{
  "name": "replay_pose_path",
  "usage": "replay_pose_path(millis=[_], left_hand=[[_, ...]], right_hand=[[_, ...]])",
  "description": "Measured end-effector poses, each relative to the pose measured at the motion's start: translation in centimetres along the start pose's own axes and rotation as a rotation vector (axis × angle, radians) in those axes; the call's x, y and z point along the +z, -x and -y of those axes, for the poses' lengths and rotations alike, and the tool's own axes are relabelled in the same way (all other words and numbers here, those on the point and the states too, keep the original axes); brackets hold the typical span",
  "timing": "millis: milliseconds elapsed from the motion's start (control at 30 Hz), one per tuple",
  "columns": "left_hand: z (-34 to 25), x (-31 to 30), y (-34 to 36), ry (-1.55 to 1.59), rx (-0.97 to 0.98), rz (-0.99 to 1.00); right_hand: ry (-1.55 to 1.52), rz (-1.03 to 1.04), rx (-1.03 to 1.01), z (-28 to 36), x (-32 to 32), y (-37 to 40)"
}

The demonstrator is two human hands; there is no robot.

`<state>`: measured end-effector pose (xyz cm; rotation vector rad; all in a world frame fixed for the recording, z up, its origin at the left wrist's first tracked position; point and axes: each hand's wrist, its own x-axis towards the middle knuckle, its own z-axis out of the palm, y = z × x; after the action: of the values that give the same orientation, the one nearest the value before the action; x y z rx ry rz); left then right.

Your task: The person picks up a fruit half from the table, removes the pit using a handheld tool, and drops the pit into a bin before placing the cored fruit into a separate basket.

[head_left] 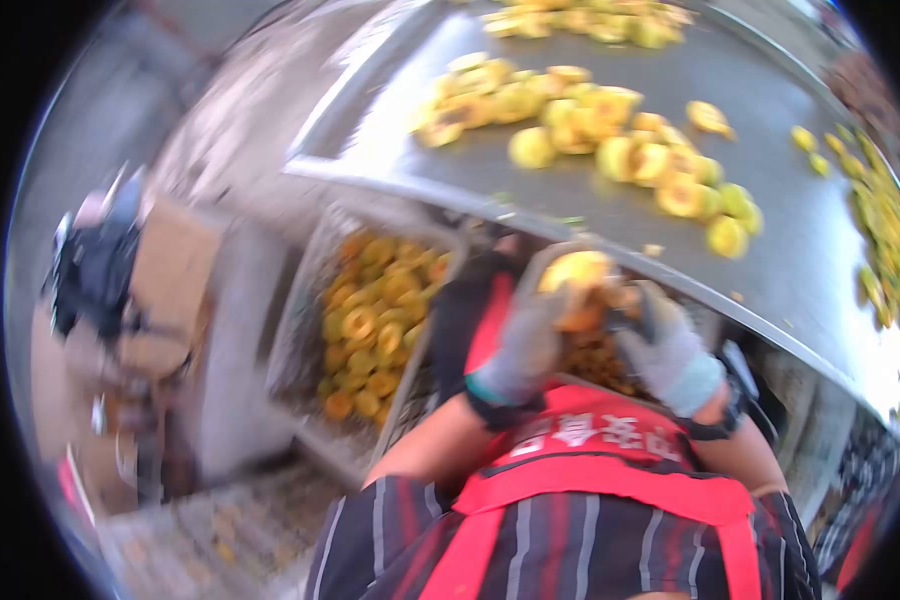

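In front of my red apron, my left hand (528,340), in a pale work glove, is closed round a yellow fruit half (576,270) that looks like a peach. My right hand (662,345), gloved too, is curled close to the fruit's right side. Its fingers are pressed together, and motion blur hides what is in them. Beneath both hands a container holds brownish pieces (600,362), perhaps pits. Just beyond the hands runs the edge of a metal table (425,190) with many fruit halves (580,115) piled on it.
A crate (288,345) full of yellow fruit halves (375,320) stands on the floor at my left. Farther left are a cardboard box (175,270) and a dark bundle (98,265). More fruit (875,220) lies along the table's right side. Crates (865,475) stand below it.
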<state>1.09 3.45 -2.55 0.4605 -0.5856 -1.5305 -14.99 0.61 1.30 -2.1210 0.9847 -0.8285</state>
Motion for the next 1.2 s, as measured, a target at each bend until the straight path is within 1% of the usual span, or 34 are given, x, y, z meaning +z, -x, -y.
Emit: replay_pose_path(millis=[33, 67, 100, 167, 233, 267, 300, 367, 400, 433, 500, 533, 567, 600, 633, 700, 767, 833, 867, 900, 967, 1000, 1033, 1100, 1133, 1167, 1200], left_hand=[[0.5, -0.2, 0.2, -0.077, 0.05, -0.017], [0.8, 0.2, 0.4, -0.162, 0.145, -0.105], [1.3, -0.3, 0.4, -0.351, 0.219, -0.174], [0.0, 1.1, 1.1, -0.17, 0.225, -0.199], [-0.7, 0.6, 1.5, -0.18, 0.196, -0.232], [-1.2, 0.4, 1.9, -0.149, 0.167, -0.254], [-1.2, 0.2, 2.7, -0.147, 0.18, -0.267], [-1.7, -0.3, 3.3, -0.173, 0.227, -0.273], [-2.4, -0.5, 3.8, -0.218, 0.251, -0.268], [-2.8, -0.7, 4.1, -0.205, 0.261, -0.262], [-2.6, -1.0, 3.9, -0.256, 0.356, -0.304], [-2.5, -1.6, 3.8, -0.407, 0.411, -0.332], [-2.6, -2.0, 3.8, -0.547, 0.464, -0.34], [-3.3, -1.1, 4.1, -0.288, 0.343, -0.285], [-4.0, -0.6, 4.3, -0.043, 0.199, -0.233], [-2.8, -1.2, 3.7, -0.133, 0.243, -0.31], [-2.7, -0.5, 3.4, -0.336, 0.327, -0.328], [-2.2, 0.5, 2.9, -0.307, 0.32, -0.282], [-1.8, 0.5, 2.6, -0.318, 0.307, -0.278], [-1.8, 0.8, 2.4, -0.324, 0.287, -0.26], [-1.7, 1.6, 2.0, -0.306, 0.232, -0.246], [-1.4, 1.9, 1.7, -0.306, 0.204, -0.272], [-1.2, 2.3, 1.5, -0.305, 0.192, -0.265], [-1.0, 2.8, 0.8, -0.247, 0.147, -0.24], [-0.9, 2.8, 0.5, -0.321, 0.148, -0.236], [-1.0, 2.8, 0.2, -0.324, 0.135, -0.226], [-1.2, 2.8, -0.1, -0.4, 0.093, -0.165]], right_hand=[[-0.011, 0.06, 0.045, -0.7, 0.3, 0.3], [-0.163, 0.099, 0.245, -1.7, 0.6, 0.7], [-0.102, 0.025, 0.204, -5.2, 1.6, 2.7], [-0.528, 0.117, 0.409, -2.2, 1.7, 0.6], [-0.462, 0.095, 0.43, -1.7, 2.5, 0.7], [-0.413, 0.138, 0.457, -0.8, 2.5, 0.5], [-0.412, 0.155, 0.451, -0.5, 3.0, 0.8], [-0.359, 0.301, 0.486, -0.4, 3.4, 0.5], [-0.381, 0.309, 0.433, -1.3, 3.8, 0.7], [-0.364, 0.31, 0.429, -1.6, 4.2, 0.8], [-0.516, 0.382, 0.553, 0.5, 4.0, 0.3], [-0.515, 0.388, 0.6, 1.9, 3.7, 0.2], [-0.225, 0.28, 0.41, -1.3, 4.7, 1.5], [0.18, 0.25, -0.194, 2.0, 4.6, -0.3], [0.103, 0.259, -0.067, 3.8, 4.6, -0.9], [0.109, 0.243, -0.01, 2.9, 5.1, -0.7], [-0.071, 0.18, 0.054, 2.8, 5.7, -0.1], [-0.496, 0.442, 0.773, 6.5, 3.0, -2.1], [-0.565, 0.469, 0.821, 6.6, 2.5, -2.2], [-0.578, 0.445, 0.829, 5.3, 2.8, -1.4], [-0.105, 0.18, 0.083, 1.8, 4.2, 0.4], [-0.005, 0.233, 0.178, 2.1, 3.4, 0.5], [-0.004, 0.225, 0.19, 1.9, 3.1, 0.7], [-0.065, 0.147, 0.094, 1.6, 2.5, 0.7], [-0.245, 0.254, 0.248, 1.7, 1.7, 0.5], [-0.247, 0.241, 0.256, 2.1, 0.7, 0.3], [-0.407, 0.336, 0.393, 2.6, -0.3, 0.2]])
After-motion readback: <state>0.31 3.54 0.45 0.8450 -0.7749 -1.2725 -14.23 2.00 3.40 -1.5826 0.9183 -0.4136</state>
